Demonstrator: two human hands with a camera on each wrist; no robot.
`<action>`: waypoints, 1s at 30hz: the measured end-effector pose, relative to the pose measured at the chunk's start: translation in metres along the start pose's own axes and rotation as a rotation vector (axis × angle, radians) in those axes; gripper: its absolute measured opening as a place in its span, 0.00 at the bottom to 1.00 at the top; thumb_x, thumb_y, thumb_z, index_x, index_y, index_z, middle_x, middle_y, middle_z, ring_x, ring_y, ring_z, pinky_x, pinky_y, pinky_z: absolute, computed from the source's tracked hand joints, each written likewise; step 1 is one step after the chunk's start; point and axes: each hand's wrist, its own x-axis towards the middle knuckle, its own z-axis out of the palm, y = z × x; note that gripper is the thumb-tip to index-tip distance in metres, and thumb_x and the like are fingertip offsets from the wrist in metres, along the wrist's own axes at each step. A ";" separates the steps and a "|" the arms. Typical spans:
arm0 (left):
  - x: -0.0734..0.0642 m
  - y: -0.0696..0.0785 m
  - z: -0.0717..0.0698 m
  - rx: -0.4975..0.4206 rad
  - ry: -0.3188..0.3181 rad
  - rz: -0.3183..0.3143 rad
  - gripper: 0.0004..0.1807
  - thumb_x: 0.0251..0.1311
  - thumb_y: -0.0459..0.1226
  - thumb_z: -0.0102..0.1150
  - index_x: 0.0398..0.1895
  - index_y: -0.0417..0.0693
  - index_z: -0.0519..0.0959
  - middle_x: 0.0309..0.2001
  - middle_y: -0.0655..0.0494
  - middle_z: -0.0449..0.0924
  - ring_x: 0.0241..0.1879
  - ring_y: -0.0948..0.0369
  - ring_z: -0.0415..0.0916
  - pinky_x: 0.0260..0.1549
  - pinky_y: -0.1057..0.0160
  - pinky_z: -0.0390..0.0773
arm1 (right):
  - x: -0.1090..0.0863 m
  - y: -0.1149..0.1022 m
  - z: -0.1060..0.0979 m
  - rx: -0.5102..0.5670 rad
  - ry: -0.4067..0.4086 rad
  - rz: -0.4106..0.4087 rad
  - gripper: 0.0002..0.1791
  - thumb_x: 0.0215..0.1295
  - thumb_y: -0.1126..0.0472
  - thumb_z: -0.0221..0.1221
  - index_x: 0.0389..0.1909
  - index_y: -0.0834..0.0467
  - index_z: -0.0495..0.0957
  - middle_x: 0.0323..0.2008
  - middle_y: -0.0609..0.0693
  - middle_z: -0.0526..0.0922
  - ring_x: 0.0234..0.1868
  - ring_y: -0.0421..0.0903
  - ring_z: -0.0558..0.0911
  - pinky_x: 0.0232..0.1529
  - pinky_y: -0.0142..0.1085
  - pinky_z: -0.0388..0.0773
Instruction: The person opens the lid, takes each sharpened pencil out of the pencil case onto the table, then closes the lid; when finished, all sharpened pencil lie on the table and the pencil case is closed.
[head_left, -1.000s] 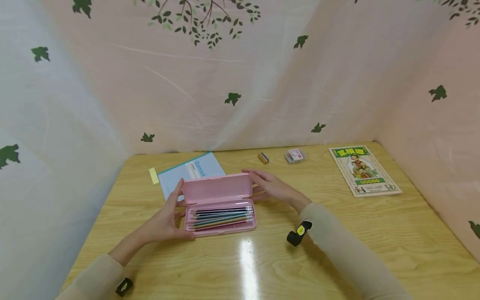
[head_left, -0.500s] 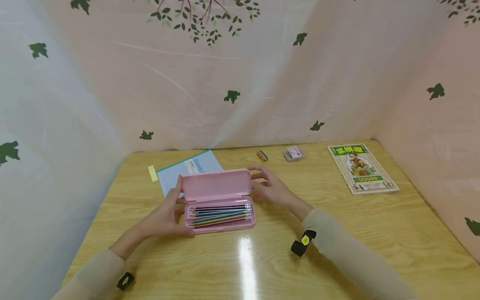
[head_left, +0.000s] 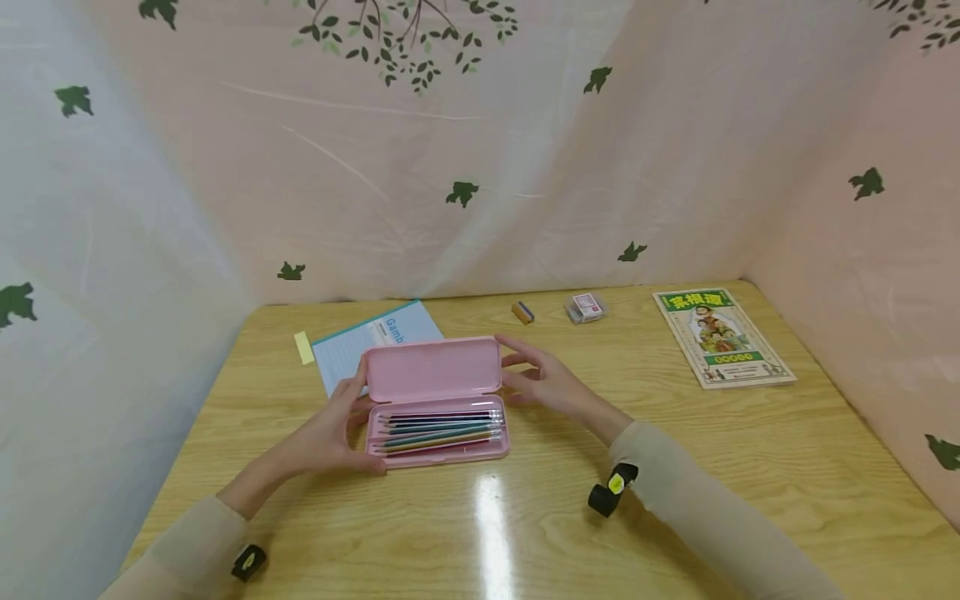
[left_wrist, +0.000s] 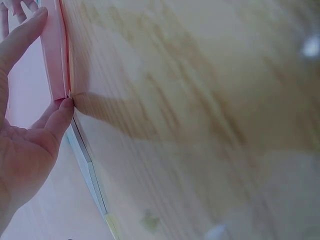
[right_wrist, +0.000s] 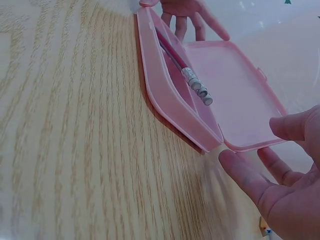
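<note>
1. A pink pencil case [head_left: 437,400] of smooth moulded plastic, oblong with rounded corners, lies open at the centre of the head view on a glossy wood-grain worktop [head_left: 675,467].
2. Slim pencils [head_left: 442,429] lie side by side in its shallow tray.
3. The left hand [head_left: 324,435] grips the case's left end, fingers [left_wrist: 55,120] curled against the tray edge.
4. The right hand [head_left: 546,382] sits just beside the lid's right end, fingers [right_wrist: 240,172] loosely spread, holding nothing.
</note>
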 end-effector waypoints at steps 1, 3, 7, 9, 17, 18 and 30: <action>0.000 0.000 0.000 -0.001 -0.002 -0.004 0.83 0.39 0.42 0.86 0.81 0.62 0.23 0.69 0.44 0.48 0.70 0.50 0.62 0.68 0.46 0.63 | 0.000 0.000 0.000 0.000 -0.004 -0.001 0.36 0.77 0.63 0.56 0.80 0.48 0.56 0.66 0.64 0.67 0.59 0.62 0.79 0.55 0.52 0.82; 0.001 0.000 0.000 -0.002 0.000 -0.013 0.83 0.39 0.42 0.87 0.81 0.63 0.23 0.69 0.45 0.48 0.69 0.52 0.63 0.68 0.47 0.64 | 0.000 0.000 -0.001 0.001 -0.007 -0.003 0.36 0.76 0.63 0.56 0.80 0.48 0.55 0.66 0.64 0.67 0.59 0.62 0.79 0.55 0.52 0.82; 0.002 -0.001 -0.001 -0.014 -0.005 -0.020 0.83 0.38 0.42 0.87 0.80 0.66 0.23 0.69 0.45 0.47 0.67 0.51 0.68 0.68 0.48 0.65 | -0.001 0.001 -0.002 -0.003 -0.005 -0.004 0.36 0.76 0.63 0.57 0.80 0.49 0.56 0.67 0.65 0.67 0.59 0.64 0.78 0.56 0.53 0.82; 0.002 -0.001 -0.001 -0.021 -0.007 -0.024 0.83 0.38 0.42 0.87 0.81 0.67 0.23 0.69 0.45 0.47 0.66 0.51 0.69 0.68 0.49 0.66 | -0.001 0.002 -0.002 -0.057 0.026 -0.010 0.35 0.76 0.61 0.58 0.79 0.50 0.58 0.67 0.63 0.68 0.59 0.62 0.78 0.56 0.51 0.82; 0.002 0.001 -0.001 -0.027 -0.011 -0.038 0.83 0.39 0.41 0.87 0.81 0.64 0.23 0.70 0.45 0.47 0.65 0.50 0.70 0.67 0.50 0.67 | -0.013 -0.012 0.010 -0.464 0.124 -0.293 0.31 0.65 0.59 0.69 0.68 0.60 0.73 0.64 0.56 0.75 0.65 0.55 0.74 0.65 0.50 0.75; 0.002 0.001 -0.001 -0.031 -0.011 -0.040 0.83 0.39 0.41 0.87 0.81 0.64 0.23 0.70 0.45 0.46 0.65 0.50 0.70 0.67 0.50 0.67 | -0.015 -0.015 0.012 -0.510 0.102 -0.338 0.31 0.65 0.59 0.70 0.67 0.61 0.75 0.64 0.56 0.76 0.65 0.55 0.74 0.65 0.51 0.74; 0.002 -0.001 -0.001 -0.048 -0.019 -0.059 0.83 0.39 0.41 0.86 0.80 0.68 0.23 0.70 0.46 0.46 0.67 0.50 0.69 0.68 0.51 0.66 | -0.020 -0.018 0.046 -0.869 -0.238 -0.507 0.20 0.67 0.56 0.68 0.58 0.58 0.83 0.57 0.49 0.80 0.57 0.43 0.78 0.60 0.35 0.78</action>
